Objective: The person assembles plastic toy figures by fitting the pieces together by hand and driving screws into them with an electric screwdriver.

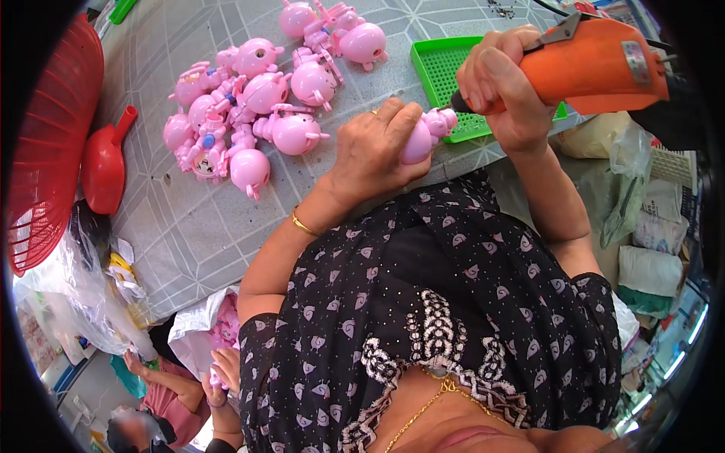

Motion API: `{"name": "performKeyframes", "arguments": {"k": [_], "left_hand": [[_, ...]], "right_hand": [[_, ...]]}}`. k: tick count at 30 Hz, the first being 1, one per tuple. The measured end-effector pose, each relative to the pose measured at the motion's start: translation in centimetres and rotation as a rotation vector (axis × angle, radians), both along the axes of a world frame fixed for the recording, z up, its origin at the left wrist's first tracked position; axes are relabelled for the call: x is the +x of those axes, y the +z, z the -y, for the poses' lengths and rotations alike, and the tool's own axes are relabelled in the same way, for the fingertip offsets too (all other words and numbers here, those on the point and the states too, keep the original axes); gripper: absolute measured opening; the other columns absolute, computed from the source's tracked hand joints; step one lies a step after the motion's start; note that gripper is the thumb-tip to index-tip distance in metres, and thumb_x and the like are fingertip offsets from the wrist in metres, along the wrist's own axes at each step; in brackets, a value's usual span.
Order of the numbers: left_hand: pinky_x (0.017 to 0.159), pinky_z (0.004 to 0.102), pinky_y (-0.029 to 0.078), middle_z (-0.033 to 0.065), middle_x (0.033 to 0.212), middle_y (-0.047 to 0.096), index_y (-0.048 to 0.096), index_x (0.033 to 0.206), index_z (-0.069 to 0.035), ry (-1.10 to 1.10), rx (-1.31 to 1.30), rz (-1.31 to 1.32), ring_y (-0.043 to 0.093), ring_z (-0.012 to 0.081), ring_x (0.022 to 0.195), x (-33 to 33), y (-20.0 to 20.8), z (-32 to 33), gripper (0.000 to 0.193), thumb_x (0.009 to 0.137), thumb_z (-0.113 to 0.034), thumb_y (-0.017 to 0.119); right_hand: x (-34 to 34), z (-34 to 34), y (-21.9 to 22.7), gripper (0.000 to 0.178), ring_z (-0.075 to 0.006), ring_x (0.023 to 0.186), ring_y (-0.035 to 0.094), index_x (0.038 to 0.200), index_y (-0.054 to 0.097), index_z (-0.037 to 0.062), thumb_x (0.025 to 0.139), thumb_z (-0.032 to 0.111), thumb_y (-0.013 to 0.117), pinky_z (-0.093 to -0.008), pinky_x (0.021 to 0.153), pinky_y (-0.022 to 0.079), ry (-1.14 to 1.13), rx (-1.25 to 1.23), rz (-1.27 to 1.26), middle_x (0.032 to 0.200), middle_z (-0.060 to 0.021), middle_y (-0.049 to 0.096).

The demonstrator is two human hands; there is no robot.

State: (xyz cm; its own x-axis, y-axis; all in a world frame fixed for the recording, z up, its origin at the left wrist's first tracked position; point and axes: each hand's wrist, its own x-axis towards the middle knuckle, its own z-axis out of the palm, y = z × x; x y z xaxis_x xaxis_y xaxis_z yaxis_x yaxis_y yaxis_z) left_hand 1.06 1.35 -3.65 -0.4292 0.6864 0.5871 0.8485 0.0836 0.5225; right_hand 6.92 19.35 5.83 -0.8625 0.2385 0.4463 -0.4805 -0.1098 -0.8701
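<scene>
A heap of glossy pink pig toys (249,113) lies on the tabletop (196,219) ahead of me, rounded plastic bodies with small snouts and legs, some tipped on their sides and touching one another. Three more sit apart near the far edge. The tabletop is covered in a grey sheet with a pale line pattern. At my left a red mesh basket (53,143) curves along the edge, and just beside it lies a red plastic scoop (106,162) with a short handle. A green perforated tray (442,72) sits flat on the tabletop, partly hidden behind my hands. Crumpled clear plastic bags (83,294) hang off the left edge. Lower left, another person's hands (223,370) are at a white bag with pink pieces in it.

My left hand (374,155) is wrapped tightly round one pink pig toy in my grip (427,132), fingers closed over its smooth body so that only its head end shows, held just above the near edge of the tabletop in front of the tray. My right hand (498,83) is clenched round the handle of an orange power screwdriver (596,60), its dark tip pointing down and left toward the pig's head end, very close to it; I cannot tell whether they touch.
</scene>
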Motion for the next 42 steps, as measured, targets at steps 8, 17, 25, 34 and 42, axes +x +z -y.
{"name": "performKeyframes", "arguments": {"k": [8,17,25,34,42], "left_hand": [[0.069,0.0445,0.055,0.0157,0.101,0.066,0.062,0.117,-0.006,-0.015,-0.126,0.116,0.068,0.0363,0.084,0.2,1.4,-0.5,0.056,0.069,-0.025,0.085],[0.063,0.0465,0.053,0.0163,0.092,0.065,0.063,0.106,-0.007,0.028,-0.063,0.122,0.067,0.0380,0.073,1.8,1.3,-0.8,0.043,0.076,-0.030,0.083],[0.069,0.0464,0.054,0.0176,0.094,0.065,0.063,0.111,-0.006,0.050,-0.101,0.198,0.068,0.0382,0.081,2.7,1.4,-1.2,0.048,0.078,-0.035,0.085],[0.083,0.0439,0.054,0.0174,0.106,0.066,0.063,0.117,-0.006,0.108,-0.177,0.329,0.067,0.0359,0.093,2.8,1.4,-1.8,0.051,0.079,-0.034,0.084],[0.083,0.0367,0.053,0.0126,0.107,0.065,0.062,0.118,-0.002,0.053,-0.069,0.489,0.064,0.0254,0.094,1.8,-0.8,-1.4,0.052,0.080,-0.028,0.084]], "right_hand": [[0.5,-1.1,2.4,0.025,-0.0120,0.051,0.046,0.079,0.043,0.0072,0.096,0.006,0.061,-0.0280,0.052,0.042,-0.038,-0.038,0.043,0.069,-0.0036,0.048],[0.6,-5.6,0.9,0.034,-0.0069,0.066,0.058,0.102,0.057,0.0060,0.086,0.020,0.083,-0.0242,0.057,0.047,-0.568,-0.087,0.185,0.084,-0.0009,0.060],[3.3,-7.2,-2.2,0.065,-0.0236,0.113,0.061,0.139,0.046,0.0022,0.086,0.018,0.079,-0.0365,0.099,0.048,-0.809,0.428,0.017,0.123,-0.0142,0.060],[12.9,-5.3,-7.2,0.044,-0.0200,0.098,0.064,0.131,0.056,0.0027,0.089,0.006,0.067,-0.0336,0.090,0.052,-0.934,0.477,0.054,0.119,-0.0123,0.062],[17.3,-1.6,-10.2,0.032,-0.0105,0.078,0.065,0.127,0.059,0.0045,0.095,0.008,0.065,-0.0274,0.073,0.054,-0.930,0.279,0.311,0.097,-0.0057,0.069]]}}
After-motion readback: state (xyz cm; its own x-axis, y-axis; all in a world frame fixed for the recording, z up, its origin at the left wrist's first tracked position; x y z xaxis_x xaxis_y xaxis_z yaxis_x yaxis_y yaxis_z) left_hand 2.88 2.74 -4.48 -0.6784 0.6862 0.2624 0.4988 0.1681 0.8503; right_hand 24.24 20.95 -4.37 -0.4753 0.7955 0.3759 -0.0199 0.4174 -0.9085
